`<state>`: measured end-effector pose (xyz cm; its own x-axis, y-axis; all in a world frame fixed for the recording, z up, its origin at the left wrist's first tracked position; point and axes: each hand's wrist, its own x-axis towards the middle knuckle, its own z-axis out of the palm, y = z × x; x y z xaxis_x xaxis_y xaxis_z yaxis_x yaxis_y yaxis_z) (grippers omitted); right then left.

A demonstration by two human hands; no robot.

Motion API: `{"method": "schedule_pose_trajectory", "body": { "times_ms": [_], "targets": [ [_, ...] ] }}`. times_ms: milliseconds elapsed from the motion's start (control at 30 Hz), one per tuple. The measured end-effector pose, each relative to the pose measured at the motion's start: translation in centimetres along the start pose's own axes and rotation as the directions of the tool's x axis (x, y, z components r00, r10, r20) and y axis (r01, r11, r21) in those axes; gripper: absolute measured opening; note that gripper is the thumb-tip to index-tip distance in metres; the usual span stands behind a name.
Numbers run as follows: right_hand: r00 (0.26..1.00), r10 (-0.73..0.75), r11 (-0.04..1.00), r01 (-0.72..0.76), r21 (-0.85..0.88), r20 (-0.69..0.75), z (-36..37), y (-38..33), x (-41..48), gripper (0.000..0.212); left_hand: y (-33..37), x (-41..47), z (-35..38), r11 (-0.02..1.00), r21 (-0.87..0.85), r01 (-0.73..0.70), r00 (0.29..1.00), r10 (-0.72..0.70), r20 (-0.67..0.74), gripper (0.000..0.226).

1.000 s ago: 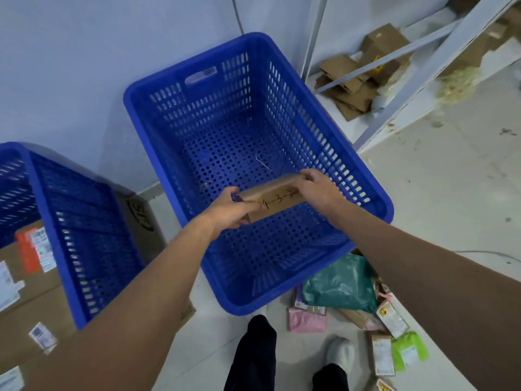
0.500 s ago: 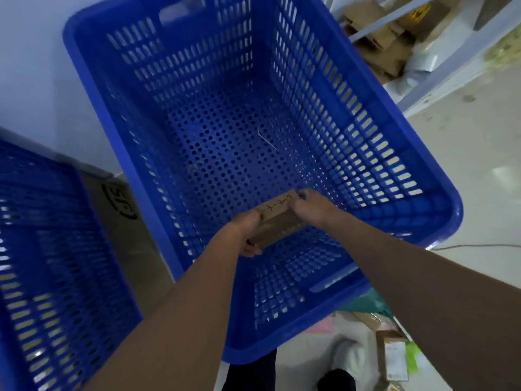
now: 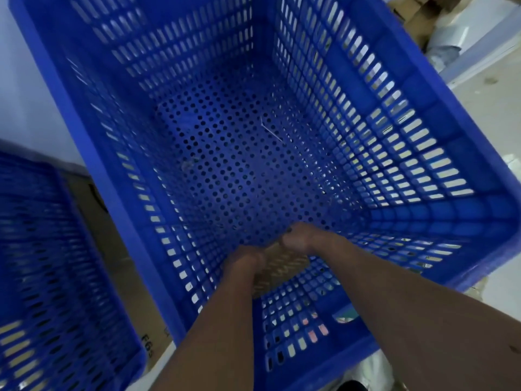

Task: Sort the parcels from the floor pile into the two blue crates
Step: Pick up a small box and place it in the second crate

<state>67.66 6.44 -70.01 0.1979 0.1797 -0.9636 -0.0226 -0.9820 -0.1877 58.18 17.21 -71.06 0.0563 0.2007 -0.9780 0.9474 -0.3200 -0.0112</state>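
Observation from my remote station: both forearms enter from the lower edge of view and reach down over the near wall into the large blue crate [image 3: 93,153]. The left hand [image 3: 245,263] sits slightly nearer and lower than the right hand [image 3: 298,239], and the two are close together. Each is curled round one end of a small brown parcel [image 3: 282,268], the left on its near left end and the right on its far right end. Individual fingers are too blurred to tell apart.

The parcel lies tilted between the hands, inside the crate and low by its near wall. I cannot tell whether it touches the perforated floor. Beyond the hands, a thin pale sliver [image 3: 270,132] lies on that floor.

Left of the left hand stands a second blue crate [image 3: 50,235], with a cardboard box [image 3: 121,258] between the two crates. Far beyond the right hand, cardboard scraps [image 3: 414,18] lie by the wall.
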Motion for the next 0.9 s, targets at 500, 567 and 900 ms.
{"method": "schedule_pose_trajectory", "body": {
  "times_ms": [500, 567, 900],
  "targets": [
    [1.0, -0.006, 0.993, 0.009, -0.118, 0.028, 0.4, -0.5, -2.4, 0.051, 0.1, -1.2, -0.6, 0.929, 0.347, -0.127, 0.973, 0.184, -0.136, 0.037],
    [1.0, 0.006, 0.992, -0.006, -0.128, -0.002, -0.2, -0.5, -4.1, 0.056, 0.2, -2.3, -1.1, 0.929, 0.334, -0.16, 0.968, 0.214, -0.131, 0.043],
    [0.984, -0.105, 0.962, 0.064, -0.264, -0.141, -3.3, 1.4, -14.3, 0.038, 1.9, -12.1, -2.9, 0.896, 0.378, -0.231, 0.918, 0.329, -0.221, 0.048]
  ]
}}
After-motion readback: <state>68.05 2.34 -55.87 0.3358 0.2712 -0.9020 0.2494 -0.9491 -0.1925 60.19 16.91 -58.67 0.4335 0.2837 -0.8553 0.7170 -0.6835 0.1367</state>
